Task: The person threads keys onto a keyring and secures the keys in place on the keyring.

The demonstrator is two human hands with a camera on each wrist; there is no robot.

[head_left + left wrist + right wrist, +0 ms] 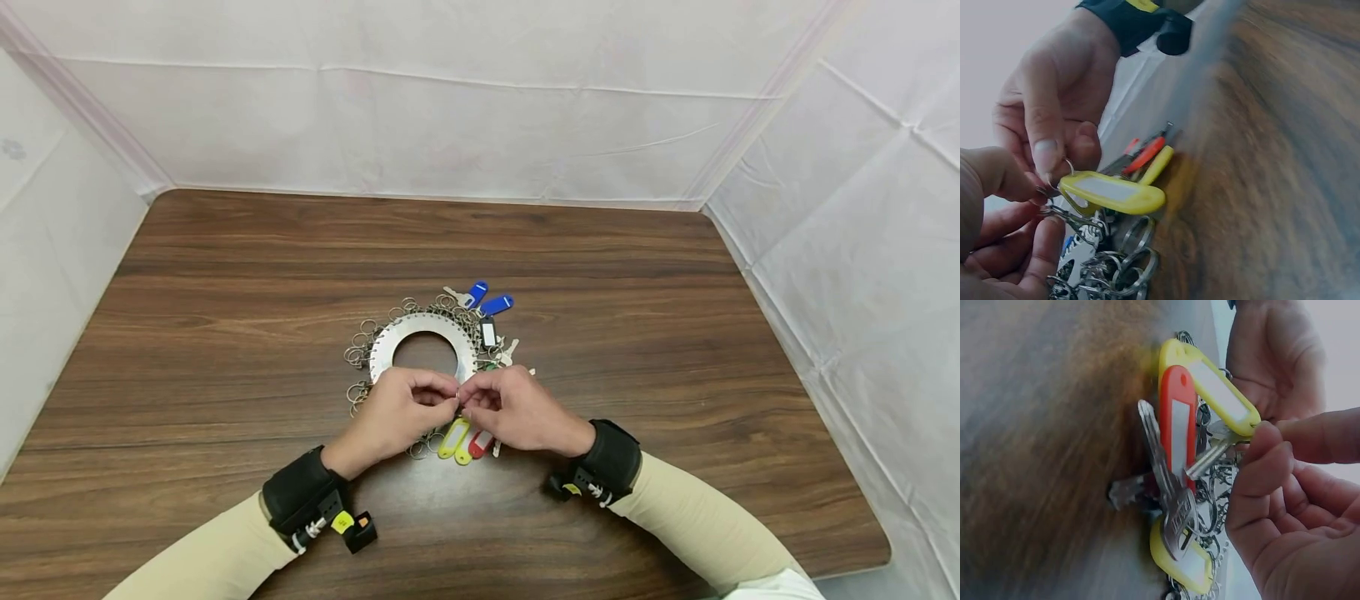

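A flat metal ring disc (pixel 390 346) lies on the wooden table (pixel 225 275), hung all round with small key rings (pixel 358 348), keys and coloured tags. My left hand (pixel 446 402) and right hand (pixel 471 402) meet at its near edge, fingertips together, pinching a small key ring (pixel 1067 165). From that ring hangs a yellow tag (pixel 1113 192) with a key (pixel 1210 461). In the left wrist view my left hand (pixel 1022 187) and right hand (pixel 1044 156) both nip the ring. A red tag (pixel 1175 425) and a second yellow tag (pixel 1186 565) lie beside it.
Two blue tags (pixel 487 298) and a black tag (pixel 489 333) sit at the disc's far right. White cloth walls (pixel 480 100) enclose the table on three sides. Bare wood spreads left, right and behind the disc.
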